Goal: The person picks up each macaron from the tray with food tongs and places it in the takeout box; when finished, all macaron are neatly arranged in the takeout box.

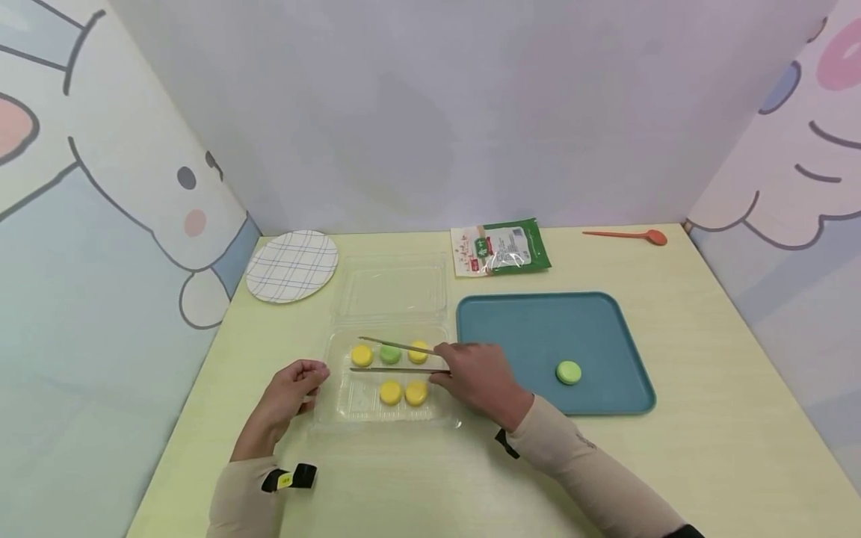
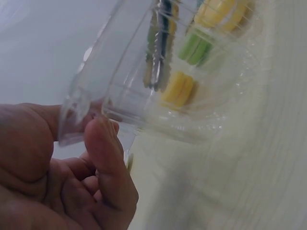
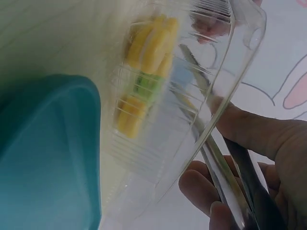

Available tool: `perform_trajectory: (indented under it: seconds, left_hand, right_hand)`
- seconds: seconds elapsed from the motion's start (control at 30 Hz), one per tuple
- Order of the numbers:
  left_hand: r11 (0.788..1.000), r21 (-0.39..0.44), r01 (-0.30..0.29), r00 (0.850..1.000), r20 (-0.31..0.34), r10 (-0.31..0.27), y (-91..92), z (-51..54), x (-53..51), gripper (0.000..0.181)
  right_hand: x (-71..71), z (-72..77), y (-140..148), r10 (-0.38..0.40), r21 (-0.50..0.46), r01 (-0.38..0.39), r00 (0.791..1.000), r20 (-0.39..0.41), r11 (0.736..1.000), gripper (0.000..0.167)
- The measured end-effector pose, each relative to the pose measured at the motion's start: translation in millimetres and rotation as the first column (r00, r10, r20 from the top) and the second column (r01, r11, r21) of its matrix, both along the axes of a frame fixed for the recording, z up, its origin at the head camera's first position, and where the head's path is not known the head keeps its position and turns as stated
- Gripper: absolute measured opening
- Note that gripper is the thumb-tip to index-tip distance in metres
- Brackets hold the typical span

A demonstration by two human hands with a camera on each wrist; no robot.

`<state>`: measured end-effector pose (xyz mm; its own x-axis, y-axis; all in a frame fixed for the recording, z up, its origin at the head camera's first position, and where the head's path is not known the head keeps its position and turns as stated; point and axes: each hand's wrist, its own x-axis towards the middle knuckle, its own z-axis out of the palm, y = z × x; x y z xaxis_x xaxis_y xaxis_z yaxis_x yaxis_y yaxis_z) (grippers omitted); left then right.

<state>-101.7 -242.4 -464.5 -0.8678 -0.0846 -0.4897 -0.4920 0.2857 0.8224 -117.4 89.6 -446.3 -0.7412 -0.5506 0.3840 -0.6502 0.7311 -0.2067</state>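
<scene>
- tongs (image 1: pixel 403 370) in your right grip (image 1: pixel 480 381), thumb and fingers round them; tong arms wide apart, nothing seen pinched.
- long axis runs leftward from your right grip, roughly along the back row in the clear container (image 1: pixel 356 403).
- back row = left yellow macaron (image 1: pixel 362 355), middle green macaron (image 1: pixel 390 353), right yellow macaron (image 1: pixel 418 352); from the head view, all left of your right grip, about between the tong arms. can't tell tip height over them.
- two front yellow macarons (image 1: pixel 391 393) sit on your side of the tongs.
- your left grip (image 1: pixel 285 396) pinches the container's left rim; left yellow macaron nearest it.
- lone green macaron (image 1: pixel 568 372) on blue tray (image 1: pixel 531 336), right of your right grip, the nearer one.
</scene>
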Motion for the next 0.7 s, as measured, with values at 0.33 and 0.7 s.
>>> perform_trajectory:
  seconds: [0.33, 0.7]
  left_hand:
    - [1.000, 0.006, 0.001, 1.000, -0.026, -0.001, 1.2, 1.7, 1.3, 0.031]
    - [1.000, 0.004, -0.005, 1.000, -0.015, 0.005, -0.9, -1.4, -0.5, 0.031]
  right_hand:
    - [6.2, -4.9, 21, -0.036, -0.104, 0.030, 0.998, -0.060, 0.994, 0.041]
    - [16.0, -7.1, 53, -0.074, -0.183, 0.057, 0.993, -0.089, 0.982, 0.048]
